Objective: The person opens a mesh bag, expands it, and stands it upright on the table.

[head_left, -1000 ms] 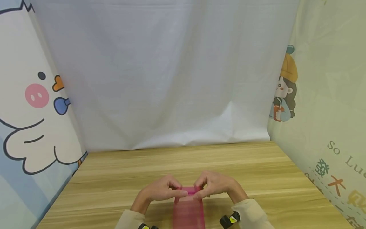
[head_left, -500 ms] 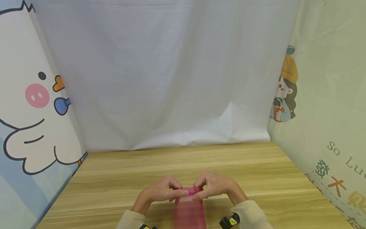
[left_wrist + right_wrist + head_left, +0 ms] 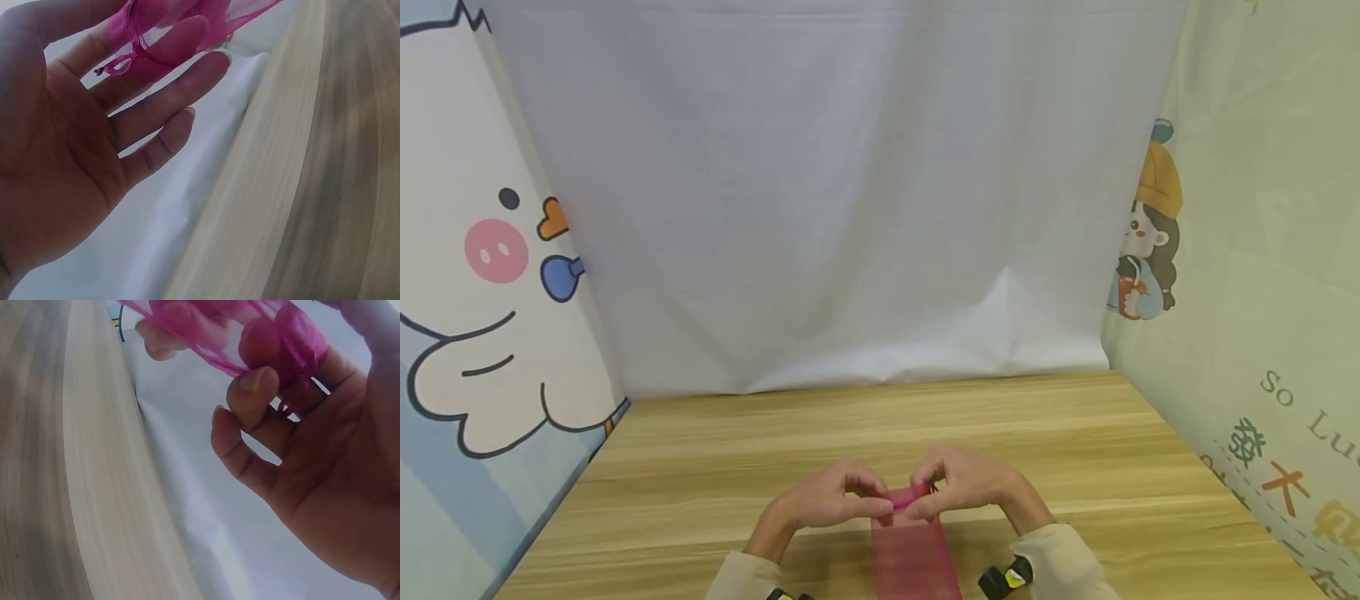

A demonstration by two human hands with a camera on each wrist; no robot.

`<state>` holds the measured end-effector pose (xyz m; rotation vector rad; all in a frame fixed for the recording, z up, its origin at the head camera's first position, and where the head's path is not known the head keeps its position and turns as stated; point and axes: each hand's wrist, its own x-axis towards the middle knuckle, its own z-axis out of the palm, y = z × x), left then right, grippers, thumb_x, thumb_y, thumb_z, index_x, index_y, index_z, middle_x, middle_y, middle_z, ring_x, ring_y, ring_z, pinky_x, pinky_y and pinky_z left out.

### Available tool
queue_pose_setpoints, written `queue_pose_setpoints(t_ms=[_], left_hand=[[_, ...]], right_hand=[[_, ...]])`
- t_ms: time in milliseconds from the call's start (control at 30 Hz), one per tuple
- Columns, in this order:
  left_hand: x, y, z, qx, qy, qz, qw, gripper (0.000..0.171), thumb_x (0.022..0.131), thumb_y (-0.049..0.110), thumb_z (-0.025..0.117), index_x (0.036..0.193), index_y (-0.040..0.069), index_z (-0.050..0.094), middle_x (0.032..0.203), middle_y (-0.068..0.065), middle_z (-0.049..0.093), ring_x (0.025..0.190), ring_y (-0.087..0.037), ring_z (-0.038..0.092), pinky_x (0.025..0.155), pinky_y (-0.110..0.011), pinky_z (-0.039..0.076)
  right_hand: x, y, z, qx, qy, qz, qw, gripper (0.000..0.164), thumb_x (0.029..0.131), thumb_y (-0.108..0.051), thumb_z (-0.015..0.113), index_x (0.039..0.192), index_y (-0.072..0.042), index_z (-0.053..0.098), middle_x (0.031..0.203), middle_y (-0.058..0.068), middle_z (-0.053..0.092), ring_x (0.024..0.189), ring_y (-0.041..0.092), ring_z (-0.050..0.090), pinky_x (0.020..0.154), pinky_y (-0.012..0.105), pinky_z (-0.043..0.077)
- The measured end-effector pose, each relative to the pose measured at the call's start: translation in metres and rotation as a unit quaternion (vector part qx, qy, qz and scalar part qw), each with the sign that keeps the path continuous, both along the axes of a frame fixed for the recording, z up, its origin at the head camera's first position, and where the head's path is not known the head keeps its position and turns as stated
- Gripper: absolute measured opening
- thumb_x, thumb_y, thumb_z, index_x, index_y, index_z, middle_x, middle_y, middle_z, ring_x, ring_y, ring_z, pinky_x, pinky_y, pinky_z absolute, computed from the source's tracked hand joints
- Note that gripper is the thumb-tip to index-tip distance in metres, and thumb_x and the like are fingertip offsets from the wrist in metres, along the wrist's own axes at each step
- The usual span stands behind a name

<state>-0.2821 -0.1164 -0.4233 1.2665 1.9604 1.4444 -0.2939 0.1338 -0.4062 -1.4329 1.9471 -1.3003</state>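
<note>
While hands (image 3: pixel 827 496) (image 3: pixel 966 481) pinch pink pouch (image 3: pixel 913 557), bottom cropped.

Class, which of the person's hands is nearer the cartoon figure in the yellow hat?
The right hand: it holds the top of the sheer pink pouch at the side toward the cartoon figure. The left hand holds it at the opposite side, farther away.

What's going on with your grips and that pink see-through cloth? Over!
Left grip, right grip: both pinching the far end. Pink cloth: sheer, near end out of view. Nothing visible in the way.
</note>
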Motion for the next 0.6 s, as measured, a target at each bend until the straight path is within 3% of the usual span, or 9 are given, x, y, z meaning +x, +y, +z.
queue_pose_setpoints(t_ms=[133,233,333,433,600], left_hand=[[-0.001,0.001,-0.001,0.010,0.010,0.002,0.9999,0.021,0.101,0.017,0.059,0.097,0.003,0.074,0.091,-0.010,0.073,0.085,-0.007,0.064,0.080,-0.029,0.053],[-0.003,-0.002,-0.003,0.041,0.003,0.006,0.9991,0.020,0.102,0.012,0.058,0.100,0.000,0.073,0.094,-0.015,0.073,0.089,-0.009,0.066,0.082,-0.032,0.054],[-0.006,-0.009,-0.005,0.076,0.005,0.032,0.9966,0.019,0.102,0.009,0.057,0.100,-0.003,0.071,0.093,-0.019,0.072,0.086,-0.009,0.065,0.077,-0.033,0.055],[-0.010,-0.015,-0.007,0.106,0.021,0.075,0.9913,0.017,0.101,0.006,0.057,0.099,-0.004,0.071,0.092,-0.017,0.072,0.082,-0.008,0.063,0.072,-0.032,0.055],[-0.016,-0.022,-0.009,0.145,0.030,0.140,0.9791,0.014,0.099,0.001,0.058,0.098,-0.006,0.070,0.090,-0.008,0.072,0.076,-0.008,0.062,0.069,-0.030,0.055]], right_hand=[[0.002,0.000,0.002,0.002,0.000,-0.021,1.000,0.018,0.093,-0.019,0.068,0.077,-0.010,0.070,0.072,-0.007,0.065,0.063,0.000,0.050,0.057,0.019,0.043],[0.001,0.000,0.003,-0.020,0.007,-0.042,0.999,0.010,0.094,-0.016,0.069,0.096,-0.008,0.073,0.088,-0.003,0.071,0.075,0.005,0.061,0.068,0.027,0.052],[-0.001,0.003,0.003,-0.041,0.018,-0.074,0.996,0.027,0.093,-0.015,0.069,0.119,-0.005,0.067,0.107,0.006,0.071,0.085,0.014,0.066,0.079,0.036,0.055],[-0.003,0.007,0.003,-0.036,0.001,-0.115,0.993,0.049,0.093,-0.020,0.071,0.137,-0.006,0.055,0.127,0.011,0.063,0.095,0.021,0.066,0.084,0.039,0.054],[-0.006,0.013,0.000,-0.008,-0.050,-0.156,0.986,0.076,0.090,-0.025,0.074,0.153,-0.011,0.034,0.145,0.012,0.048,0.105,0.025,0.064,0.088,0.041,0.054]])
